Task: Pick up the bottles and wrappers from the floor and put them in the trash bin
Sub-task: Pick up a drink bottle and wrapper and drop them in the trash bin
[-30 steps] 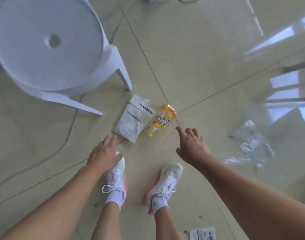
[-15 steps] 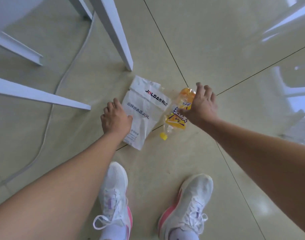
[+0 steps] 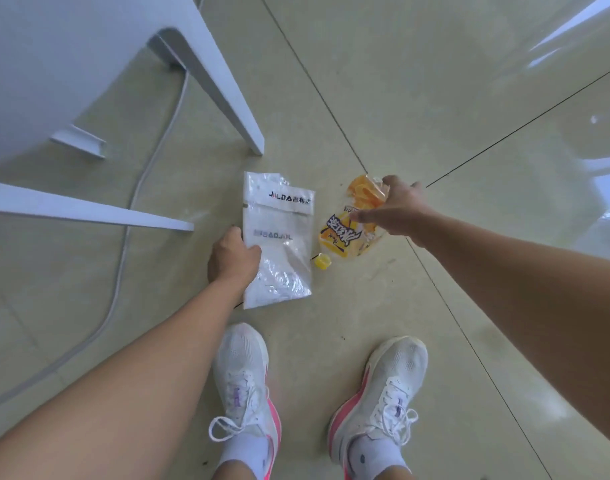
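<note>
Below, both arms reach down to the tiled floor (image 3: 435,81). The left hand (image 3: 232,259) pinches the left edge of a white plastic wrapper (image 3: 279,237). The right hand (image 3: 397,209), fingers curled, grips an orange drink pouch (image 3: 352,233) beside it.

You see a white, crinkled wrapper (image 3: 277,239) lying flat; at its 3 o'clock, an orange drink pouch (image 3: 352,226), yellow cap toward you.
</note>
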`<state>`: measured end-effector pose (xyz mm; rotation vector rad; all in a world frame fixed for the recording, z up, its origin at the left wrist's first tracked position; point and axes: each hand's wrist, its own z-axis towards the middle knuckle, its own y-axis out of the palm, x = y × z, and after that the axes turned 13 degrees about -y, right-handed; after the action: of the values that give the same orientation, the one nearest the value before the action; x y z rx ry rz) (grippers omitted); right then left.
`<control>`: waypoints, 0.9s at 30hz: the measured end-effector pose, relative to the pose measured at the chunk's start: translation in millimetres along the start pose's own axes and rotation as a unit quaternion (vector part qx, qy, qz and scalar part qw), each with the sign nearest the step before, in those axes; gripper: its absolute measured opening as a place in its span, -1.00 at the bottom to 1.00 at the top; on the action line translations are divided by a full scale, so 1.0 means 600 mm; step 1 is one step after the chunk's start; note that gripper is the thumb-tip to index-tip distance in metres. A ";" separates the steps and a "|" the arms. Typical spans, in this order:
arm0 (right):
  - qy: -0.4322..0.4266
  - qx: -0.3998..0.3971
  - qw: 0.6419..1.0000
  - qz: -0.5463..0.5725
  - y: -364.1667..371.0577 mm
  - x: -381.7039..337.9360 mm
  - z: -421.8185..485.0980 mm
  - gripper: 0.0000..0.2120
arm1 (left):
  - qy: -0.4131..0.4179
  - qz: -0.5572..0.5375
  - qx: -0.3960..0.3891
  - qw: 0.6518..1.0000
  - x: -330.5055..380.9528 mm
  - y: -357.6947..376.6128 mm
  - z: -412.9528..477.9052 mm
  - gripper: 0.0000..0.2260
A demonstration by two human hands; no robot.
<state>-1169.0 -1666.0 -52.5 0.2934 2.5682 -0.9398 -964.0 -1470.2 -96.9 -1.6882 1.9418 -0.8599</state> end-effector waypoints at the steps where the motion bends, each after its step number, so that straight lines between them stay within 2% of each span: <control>1: 0.001 0.000 1.000 -0.007 -0.017 -0.006 -0.018 -0.01 | 0.005 -0.001 -0.006 1.000 0.004 -0.017 -0.022 -0.86; 9: 0.000 0.068 0.996 0.053 -0.273 -0.076 -0.242 -0.11 | 0.082 0.009 -0.035 0.996 0.141 -0.199 -0.269 -0.89; 16: 0.021 0.157 0.984 0.084 -0.554 -0.141 -0.578 -0.15 | 0.182 0.092 -0.024 0.979 0.294 -0.406 -0.601 -0.82; 21: 0.059 0.254 0.959 0.111 -0.698 -0.181 -0.837 -0.14 | 0.291 0.134 -0.018 0.947 0.366 -0.535 -0.849 -0.88; 27: 0.114 0.373 0.909 0.149 -0.785 -0.199 -1.123 -0.12 | 0.399 0.182 -0.049 0.897 0.355 -0.642 -1.079 -0.86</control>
<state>-1405.6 -1587.3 740.0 1.0211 2.1310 -1.8081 -1160.0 -1593.1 650.9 -0.9977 2.7420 -1.4630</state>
